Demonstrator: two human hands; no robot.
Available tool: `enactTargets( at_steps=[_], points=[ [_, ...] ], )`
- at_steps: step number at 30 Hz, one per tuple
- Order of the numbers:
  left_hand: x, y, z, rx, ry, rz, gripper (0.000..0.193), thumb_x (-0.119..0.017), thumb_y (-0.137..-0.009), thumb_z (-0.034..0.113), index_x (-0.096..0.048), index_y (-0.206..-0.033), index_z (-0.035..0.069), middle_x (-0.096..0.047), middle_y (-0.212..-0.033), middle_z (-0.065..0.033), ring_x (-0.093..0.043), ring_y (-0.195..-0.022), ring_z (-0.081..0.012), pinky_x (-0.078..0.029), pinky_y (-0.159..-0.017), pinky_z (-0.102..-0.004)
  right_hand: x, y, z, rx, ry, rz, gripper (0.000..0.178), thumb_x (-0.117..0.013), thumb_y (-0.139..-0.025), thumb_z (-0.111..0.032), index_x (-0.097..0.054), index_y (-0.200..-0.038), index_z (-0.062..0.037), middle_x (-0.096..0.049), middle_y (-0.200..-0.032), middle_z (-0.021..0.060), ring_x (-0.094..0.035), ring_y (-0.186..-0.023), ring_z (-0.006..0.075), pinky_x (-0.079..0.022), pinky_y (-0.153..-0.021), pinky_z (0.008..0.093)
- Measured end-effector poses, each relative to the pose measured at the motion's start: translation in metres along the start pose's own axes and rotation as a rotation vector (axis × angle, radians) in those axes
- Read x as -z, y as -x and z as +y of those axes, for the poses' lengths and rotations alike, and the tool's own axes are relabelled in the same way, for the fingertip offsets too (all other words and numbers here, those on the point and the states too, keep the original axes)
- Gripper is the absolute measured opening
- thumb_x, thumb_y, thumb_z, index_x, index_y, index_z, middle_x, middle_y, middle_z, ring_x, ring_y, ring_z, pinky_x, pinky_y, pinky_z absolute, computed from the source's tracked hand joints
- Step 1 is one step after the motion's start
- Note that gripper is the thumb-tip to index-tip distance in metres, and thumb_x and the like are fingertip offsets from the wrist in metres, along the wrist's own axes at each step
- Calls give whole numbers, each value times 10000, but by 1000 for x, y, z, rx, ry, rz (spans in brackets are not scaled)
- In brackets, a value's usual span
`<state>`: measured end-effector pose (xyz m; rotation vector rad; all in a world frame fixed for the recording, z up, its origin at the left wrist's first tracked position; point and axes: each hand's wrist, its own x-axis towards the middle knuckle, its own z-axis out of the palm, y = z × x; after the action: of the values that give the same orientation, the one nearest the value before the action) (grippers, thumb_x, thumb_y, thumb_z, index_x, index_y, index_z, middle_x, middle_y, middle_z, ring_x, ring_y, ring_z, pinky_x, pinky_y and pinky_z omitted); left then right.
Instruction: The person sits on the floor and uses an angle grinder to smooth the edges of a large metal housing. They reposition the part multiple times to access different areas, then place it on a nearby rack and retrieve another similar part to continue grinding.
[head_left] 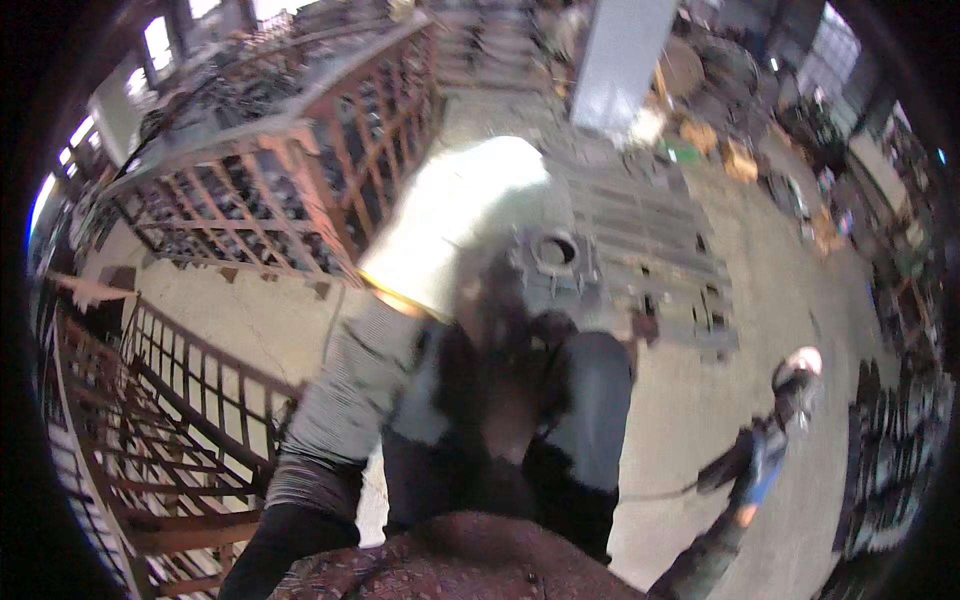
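Note:
My left hand [460, 215], in a pale glove with a yellow cuff, reaches forward over grey metal parts on the floor. Glare and blur wash out its fingers, so their pose is hidden. Closest to it is a grey metal piece [558, 256] with a round hole, beside rows of flat grey metal parts [650, 240]. Out at the lower right, my right hand [767, 470], in a partly blue glove, grips a dark corded power tool [725, 464]. A pale, rounded end [800, 365] shows beyond that hand, too blurred to name. The cord [655, 496] trails left toward my legs.
A rusty barred bin [320, 170] full of dark parts stands at the upper left. Another barred metal rack [190, 430] is close on my left. A grey pillar [622, 65] rises ahead. Dark stacked parts [895, 460] line the right side.

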<state>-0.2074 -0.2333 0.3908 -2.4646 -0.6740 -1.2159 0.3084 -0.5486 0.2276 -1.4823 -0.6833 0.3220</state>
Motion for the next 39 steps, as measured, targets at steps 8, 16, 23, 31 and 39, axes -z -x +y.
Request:
enactTargets(
  at_steps=[8, 16, 23, 31, 39],
  points=[
    [-96, 63, -133, 1329, 1101, -75, 423, -542, -1141, 299, -652, -1357, -48, -732, -1350, -190, -757, -1162, -275, -612, -1004, -356, -43, -34, 115, -172, 443, -365, 452, -853, -859, -190, -673, -1241, -29, -729, -1013, 54, -661, -847, 176, -569, -793, 359],
    [-245, 98, -125, 340, 442, -740, 376, -555, -1089, 296, -690, -1432, 218, -686, -1446, -101, -660, -1296, -284, -515, -1121, -379, -173, -54, 202, -338, 553, -587, 606, -908, -822, -393, -695, -1257, -29, -791, -1073, 162, -752, -961, 249, -594, -851, 401],
    [-386, 84, -92, 327, 22, -1003, 760, -590, -952, 670, -642, -1489, 135, -685, -1420, -196, -652, -1316, -361, -473, -1163, -456, -240, -57, 212, -472, 533, -906, 700, -927, -773, -371, -668, -1347, -65, -788, -1151, 140, -760, -1070, 276, -605, -944, 411],
    [-436, 126, -80, 29, 52, -907, 678, -568, -992, 696, -789, -1023, 56, -774, -991, -149, -745, -918, -296, -543, -922, -423, -281, -58, 224, -456, 596, -1153, 757, -907, -780, -388, -626, -1426, -110, -766, -1268, 141, -741, -1187, 299, -589, -1014, 422],
    [-447, 134, -80, 118, 54, -817, 690, -641, -919, 727, -782, -975, 54, -768, -941, -164, -725, -890, -314, -534, -892, -442, -309, -55, 211, -382, 794, -1272, 790, -877, -801, -425, -566, -1469, -143, -768, -1212, 200, -739, -1140, 399, -605, -969, 488]
  ],
)
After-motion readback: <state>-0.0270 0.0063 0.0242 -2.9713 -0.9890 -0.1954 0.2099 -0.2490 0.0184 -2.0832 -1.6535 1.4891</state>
